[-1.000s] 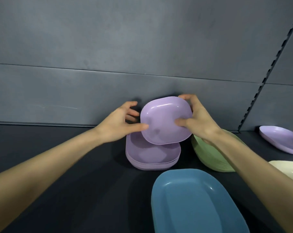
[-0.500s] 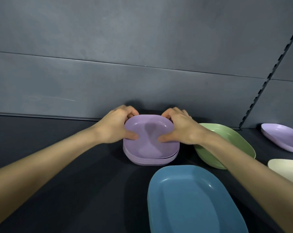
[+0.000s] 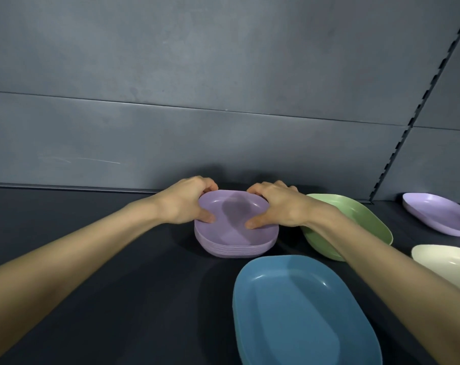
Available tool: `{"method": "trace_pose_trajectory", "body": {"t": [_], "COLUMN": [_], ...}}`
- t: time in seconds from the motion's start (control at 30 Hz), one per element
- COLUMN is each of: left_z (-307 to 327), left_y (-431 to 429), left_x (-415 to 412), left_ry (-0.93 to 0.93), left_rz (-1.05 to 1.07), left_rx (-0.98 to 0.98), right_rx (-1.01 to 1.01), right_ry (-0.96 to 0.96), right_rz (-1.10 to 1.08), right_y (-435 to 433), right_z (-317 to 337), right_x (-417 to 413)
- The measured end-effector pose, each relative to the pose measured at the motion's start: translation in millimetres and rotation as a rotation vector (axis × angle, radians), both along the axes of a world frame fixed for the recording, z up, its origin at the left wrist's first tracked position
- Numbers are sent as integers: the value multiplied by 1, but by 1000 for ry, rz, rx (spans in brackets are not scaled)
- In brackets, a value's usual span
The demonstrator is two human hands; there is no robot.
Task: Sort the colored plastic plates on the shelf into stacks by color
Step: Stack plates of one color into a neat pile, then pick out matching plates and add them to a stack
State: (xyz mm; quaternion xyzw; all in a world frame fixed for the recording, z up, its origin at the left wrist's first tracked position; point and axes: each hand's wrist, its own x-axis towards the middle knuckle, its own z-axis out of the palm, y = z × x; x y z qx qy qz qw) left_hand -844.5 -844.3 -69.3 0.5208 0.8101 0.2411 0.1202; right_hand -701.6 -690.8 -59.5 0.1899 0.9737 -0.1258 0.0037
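Both hands (left hand (image 3: 182, 204), right hand (image 3: 279, 206)) grip purple stack (image 3: 236, 234); green plates (image 3: 355, 214) under R forearm, blue plates (image 3: 302, 312) in front.

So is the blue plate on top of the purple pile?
No, the blue plate lies on the dark shelf in front of the purple pile, not on it.
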Motion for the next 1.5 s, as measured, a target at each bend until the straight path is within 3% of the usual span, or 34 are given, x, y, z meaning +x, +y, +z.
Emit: {"method": "trace_pose_trajectory", "body": {"t": [0.3, 0.4, 0.73, 0.93, 1.2, 1.5], "left_z": [14, 33, 101, 104, 79, 77], "left_y": [1, 5, 49, 73, 113, 201], "left_x": [4, 17, 134, 253, 400, 485], "left_ry": [253, 339, 480, 468, 461, 407], "left_rz": [-80, -97, -195, -222, -275, -371], "left_rx": [-120, -41, 252, 382, 376, 340], "right_rx": [45, 17, 265, 347, 363, 358], "right_ry": [18, 141, 430, 455, 367, 355], "right_rz": [-62, -89, -280, -371, -460, -544], "right_y": [-6, -4, 24, 39, 69, 137], "right_z": [17, 38, 108, 110, 83, 80], "right_x": [9, 30, 169, 295, 443, 543]}}
